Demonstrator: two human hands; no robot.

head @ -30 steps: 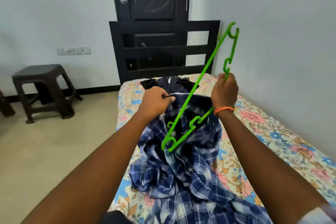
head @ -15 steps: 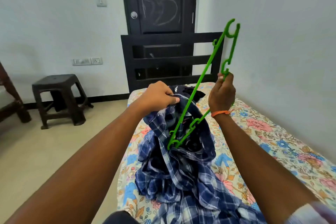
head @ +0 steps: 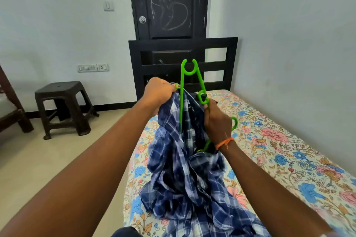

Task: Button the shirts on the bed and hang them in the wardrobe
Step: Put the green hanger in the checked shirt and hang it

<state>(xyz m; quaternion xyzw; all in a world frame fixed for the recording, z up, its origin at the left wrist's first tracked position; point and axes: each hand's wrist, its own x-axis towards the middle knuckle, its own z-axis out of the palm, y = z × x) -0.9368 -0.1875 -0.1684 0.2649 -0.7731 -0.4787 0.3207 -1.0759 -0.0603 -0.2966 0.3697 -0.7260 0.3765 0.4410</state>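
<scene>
A blue and white checked shirt [head: 185,169] is lifted off the floral bed [head: 285,152], its lower part still bunched on the sheet. My left hand [head: 158,92] grips the shirt's upper edge by the collar area. A bright green plastic hanger [head: 189,75] stands nearly upright with one arm pushed down inside the shirt. My right hand [head: 217,121] grips the hanger's other arm beside the fabric. A dark garment [head: 196,95] lies behind the shirt near the headboard, mostly hidden.
A black headboard [head: 183,52] stands at the bed's far end, with a dark scribbled door [head: 169,2] behind it. A dark plastic stool [head: 61,107] sits on the floor at left. The white wall runs along the bed's right side.
The hanger has swung from a slant to nearly upright and dropped lower, its arm going down into the shirt. My left hand raised the shirt's top edge; my right hand moved down.
</scene>
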